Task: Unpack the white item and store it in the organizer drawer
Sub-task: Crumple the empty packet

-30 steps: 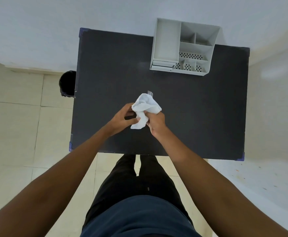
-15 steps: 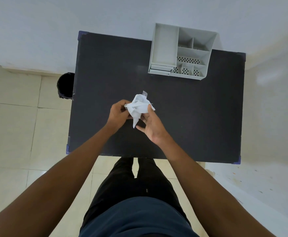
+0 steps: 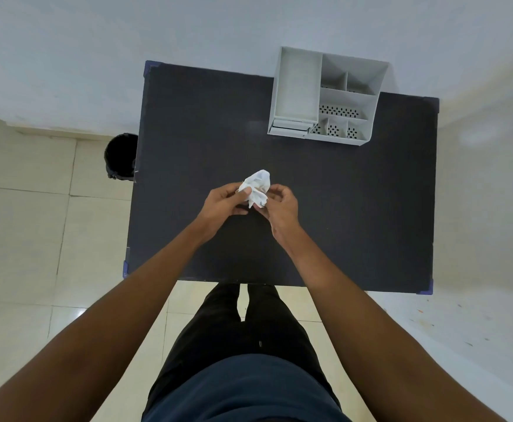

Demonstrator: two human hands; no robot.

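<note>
Two bare hands meet above the middle of the dark worktop [image 3: 188,147], both closed on one crumpled white item [image 3: 256,187]. The left hand [image 3: 224,201] grips its left side, thumb pressed against the front of the wad and the fingers curled behind it. The right hand [image 3: 279,205] pinches its lower right edge between thumb and fingertips, with the other fingers bent loosely inward. The white item is bunched and creased, its upper lobe standing clear above both hands; faint dark marks show on its lower folds, too small to read. Whether it is wrapping or the thing inside cannot be told, and whether it touches the worktop beneath cannot be told either.

Beyond the hands and off to the right of them, well apart, a white organizer [image 3: 325,99] stands at the far edge of the worktop against the pale wall [image 3: 96,56]. It has one long compartment on its left side and several smaller ones on its right, some with perforated bottoms. At its near left corner sits a low drawer front [image 3: 290,126], which looks pushed in.

Left of the left hand, past the worktop's edge, a black bin [image 3: 120,159] stands on the tiled floor [image 3: 20,239]. Below the hands, both forearms reach in from the near side, and dark trousers [image 3: 243,327] show between them.
</note>
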